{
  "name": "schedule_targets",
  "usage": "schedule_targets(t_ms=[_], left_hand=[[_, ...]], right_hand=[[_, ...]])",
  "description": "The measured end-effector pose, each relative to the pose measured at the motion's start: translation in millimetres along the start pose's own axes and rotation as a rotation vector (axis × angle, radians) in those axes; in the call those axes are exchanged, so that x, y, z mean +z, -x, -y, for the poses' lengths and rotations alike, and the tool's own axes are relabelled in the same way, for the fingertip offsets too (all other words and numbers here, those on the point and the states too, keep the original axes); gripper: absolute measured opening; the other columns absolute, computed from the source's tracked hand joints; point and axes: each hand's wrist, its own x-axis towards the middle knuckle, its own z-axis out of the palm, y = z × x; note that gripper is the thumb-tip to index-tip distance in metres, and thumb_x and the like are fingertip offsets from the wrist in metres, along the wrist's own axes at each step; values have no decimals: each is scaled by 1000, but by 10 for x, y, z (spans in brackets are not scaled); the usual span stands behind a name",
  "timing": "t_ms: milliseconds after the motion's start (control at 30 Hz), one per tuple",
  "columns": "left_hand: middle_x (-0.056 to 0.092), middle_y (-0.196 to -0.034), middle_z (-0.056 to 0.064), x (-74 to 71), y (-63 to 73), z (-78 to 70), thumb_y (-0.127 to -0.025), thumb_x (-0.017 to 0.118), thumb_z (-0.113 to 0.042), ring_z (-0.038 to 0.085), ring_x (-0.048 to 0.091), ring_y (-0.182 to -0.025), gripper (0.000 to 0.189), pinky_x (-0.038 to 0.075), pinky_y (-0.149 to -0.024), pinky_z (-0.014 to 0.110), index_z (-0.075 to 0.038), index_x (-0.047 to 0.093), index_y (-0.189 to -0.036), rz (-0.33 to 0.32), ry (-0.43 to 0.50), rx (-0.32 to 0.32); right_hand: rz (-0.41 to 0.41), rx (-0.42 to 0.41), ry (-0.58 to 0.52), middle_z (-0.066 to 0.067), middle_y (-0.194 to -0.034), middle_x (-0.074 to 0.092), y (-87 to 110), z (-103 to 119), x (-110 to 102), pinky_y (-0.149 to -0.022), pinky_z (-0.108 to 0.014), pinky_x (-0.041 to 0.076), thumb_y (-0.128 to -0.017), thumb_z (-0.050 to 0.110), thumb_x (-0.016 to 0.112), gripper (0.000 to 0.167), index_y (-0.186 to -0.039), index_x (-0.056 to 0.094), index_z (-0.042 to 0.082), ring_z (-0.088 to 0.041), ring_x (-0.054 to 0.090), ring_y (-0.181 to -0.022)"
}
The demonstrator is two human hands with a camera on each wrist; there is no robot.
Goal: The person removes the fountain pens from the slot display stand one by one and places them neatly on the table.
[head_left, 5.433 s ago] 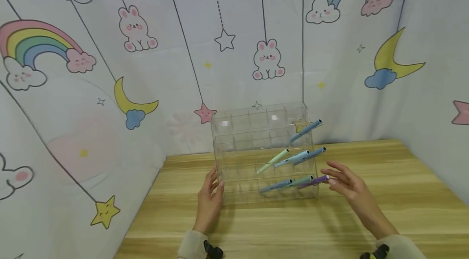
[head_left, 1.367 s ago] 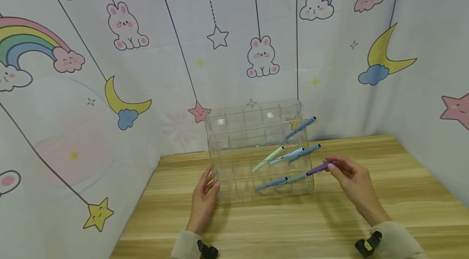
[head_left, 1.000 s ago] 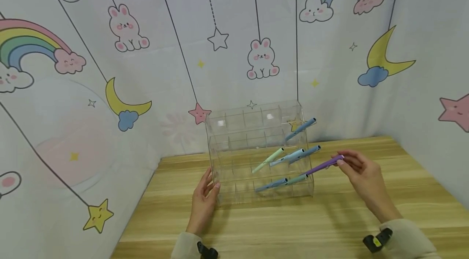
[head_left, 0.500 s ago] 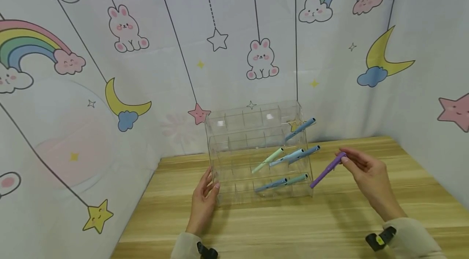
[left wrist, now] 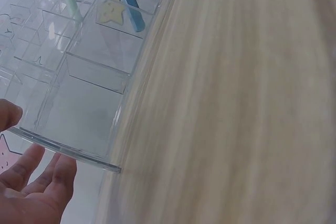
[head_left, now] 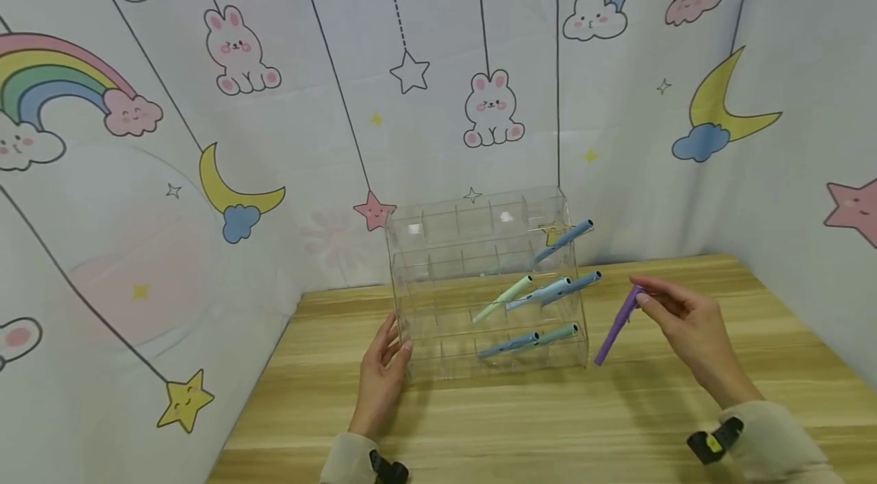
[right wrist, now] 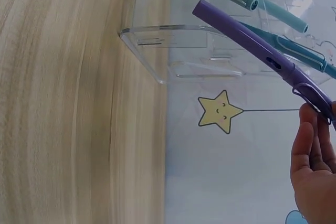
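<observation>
A clear tiered pen rack stands on the wooden table. My left hand holds its left side panel, thumb on one face and fingers on the other, as the left wrist view also shows. To the right of the rack, my right hand pinches a purple pen near its clip end. The pen slants down to the left, its lower end apart from the rack. Still in the rack are a green pen, a pale green pen and several blue pens.
Behind the table hangs a white cloth printed with rabbits, stars and rainbows. The pens in the rack's right half stick out toward the right. Small black devices are strapped at both wrists.
My right hand took hold of the purple pen at the bottom tier, drew it out to the right and tipped it steeper. My left hand stays at the rack's side.
</observation>
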Motion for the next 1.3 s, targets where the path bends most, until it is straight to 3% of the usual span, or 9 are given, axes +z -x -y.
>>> schedule_targets(t_ms=[300, 900, 1067, 1300], left_hand=[[54, -160, 23, 22, 18, -21, -110, 64, -19, 43, 62, -141, 65, 60, -110, 48, -27, 38, -168, -2, -7, 0], [54, -159, 23, 12, 7, -57, -111, 60, -17, 41, 66, -135, 63, 61, -107, 48, -27, 36, -169, -5, -66, 15], [55, -157, 26, 2, 8, -48, -112, 60, -16, 43, 67, -133, 62, 62, -105, 48, -21, 36, -169, -9, -74, 41], [55, -159, 25, 16, 1, -42, -111, 61, -16, 41, 66, -134, 63, 61, -108, 50, -26, 37, -169, -10, -64, 6]], right_hand=[[35, 29, 79, 36, -118, 69, -57, -74, -25, -88, -3, 55, -109, 15, 66, 38, -141, 66, -3, 14, 69, -101], [81, 102, 105, 36, -111, 67, -157, -227, -53, -86, -3, 53, -109, 22, 67, 41, -141, 65, -4, 16, 67, -99], [117, 119, 92, 33, -113, 68, -198, -302, -31, -87, -3, 54, -109, 22, 66, 42, -142, 64, -3, 15, 67, -101], [148, 140, 119, 24, -116, 73, -246, -346, -5, -87, -4, 54, -110, 25, 65, 41, -143, 66, 1, 15, 67, -100]])
